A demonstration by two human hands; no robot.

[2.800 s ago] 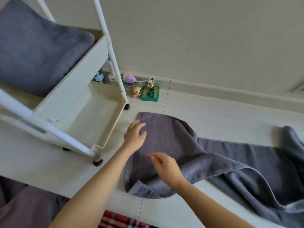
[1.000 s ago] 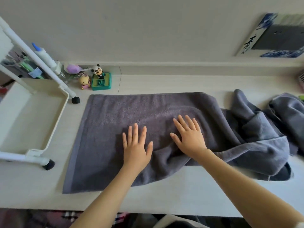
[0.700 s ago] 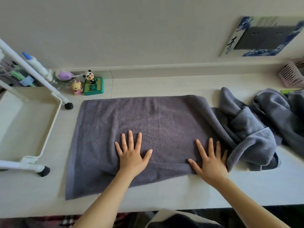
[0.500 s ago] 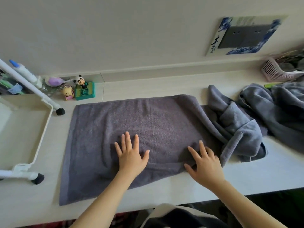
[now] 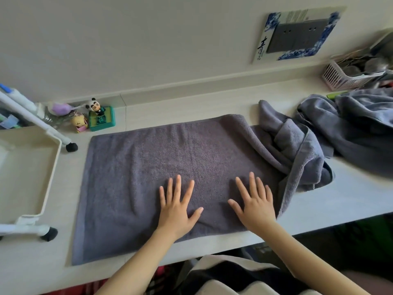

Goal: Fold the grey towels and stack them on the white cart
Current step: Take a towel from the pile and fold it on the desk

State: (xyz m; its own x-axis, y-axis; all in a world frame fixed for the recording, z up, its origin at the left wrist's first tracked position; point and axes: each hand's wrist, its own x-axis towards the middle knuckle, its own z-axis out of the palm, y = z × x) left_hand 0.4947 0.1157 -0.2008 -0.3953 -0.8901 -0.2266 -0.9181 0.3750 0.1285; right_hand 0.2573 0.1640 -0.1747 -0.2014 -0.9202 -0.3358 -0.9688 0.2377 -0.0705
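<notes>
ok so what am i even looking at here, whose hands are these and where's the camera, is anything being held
There is no machine here. A person wears a camera on the head, so this one picture looks forward and down at their own two arms. The left hand and the right hand both lie flat, fingers spread, on a grey towel spread over a pale table. Nothing is held; the hands only press on the cloth. The towel's right end is bunched up, and another grey towel lies crumpled further right. At the left stands a white cart with a tray. By the wall sit small toy figures, and a pink basket is at far right.
</notes>
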